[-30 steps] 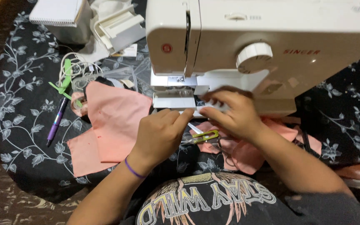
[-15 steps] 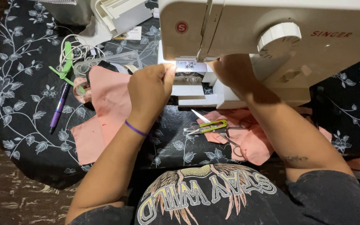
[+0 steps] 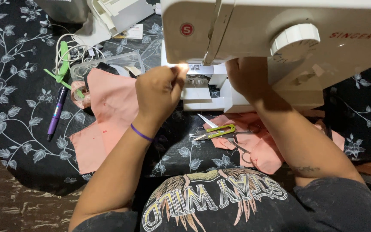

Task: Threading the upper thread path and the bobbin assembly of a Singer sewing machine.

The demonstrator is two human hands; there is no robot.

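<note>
A white plastic sewing machine (image 3: 280, 47) is seen from above on a black cloth printed with pale flowers and vines (image 3: 18, 103), both hands raised to the lit area beneath its head. The left hand (image 3: 157, 92) is held just left of the needle area, fingertips pinched together at the lamp's glare — whether a thread is caught between them cannot be told. A thin purple band (image 3: 141, 133) is worn on that wrist. The right hand (image 3: 245, 77) is tucked in behind the machine's arm, its fingers hidden, so its grip cannot be told.

Under the left forearm a flat piece of salmon-pink fabric (image 3: 108, 116) is spread on the cloth, clear of the machine's bed. More crumpled pink fabric (image 3: 267, 146) lies under the right forearm. Between the two arms, in front of the machine's base, yellow-green thread snips (image 3: 213, 132) lie untouched, and just beside them a pair of small metal scissors (image 3: 241, 139) rests partly on the crumpled fabric.

To the far left are a purple pen (image 3: 56, 114), a bright green plastic tool (image 3: 61, 68), a coiled white cable (image 3: 71, 51) and a clear plastic tray (image 3: 108, 60) — all well apart from the hands.
</note>
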